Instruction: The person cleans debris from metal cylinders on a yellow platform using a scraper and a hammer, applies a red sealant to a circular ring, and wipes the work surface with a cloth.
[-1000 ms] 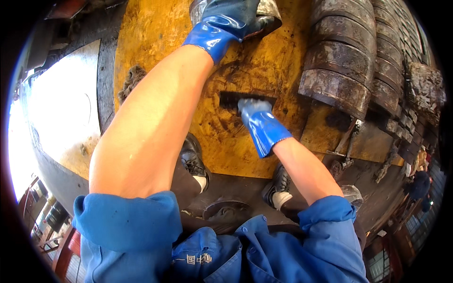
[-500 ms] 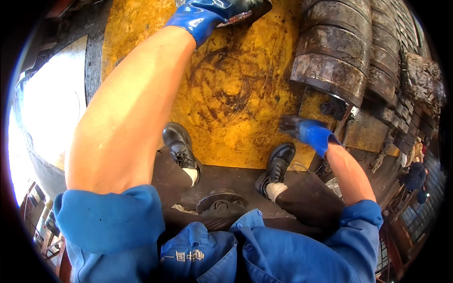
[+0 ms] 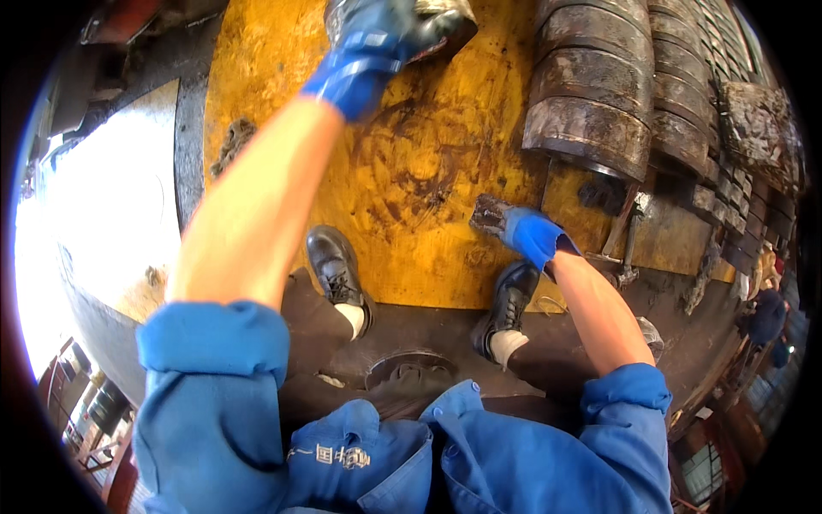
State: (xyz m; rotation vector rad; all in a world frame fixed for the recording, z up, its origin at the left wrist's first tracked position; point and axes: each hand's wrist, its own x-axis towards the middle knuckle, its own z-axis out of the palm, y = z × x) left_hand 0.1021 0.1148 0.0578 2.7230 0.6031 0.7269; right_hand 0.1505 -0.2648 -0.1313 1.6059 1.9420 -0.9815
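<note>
My left hand, in a shiny blue glove, reaches to the far edge of the view and is smeared by motion. Just beside its fingers is a dark object with a shiny, crumpled-looking top, cut off by the view's edge; I cannot tell whether the hand grips it. My right hand wears a blue glove with dark, grimy fingers. It hovers above the right part of a stained yellow plate, fingers stretched leftward with nothing seen in them.
Rows of grimy metal cylinders lie at the right, with long-handled tools below them. A brown rag lies on the plate's left edge. My black shoes stand at its near edge. A bright white panel is at far left.
My left forearm has drawn back slightly toward me, and the left glove shows more fully. My right hand has moved left over the plate. The rag has come into view.
</note>
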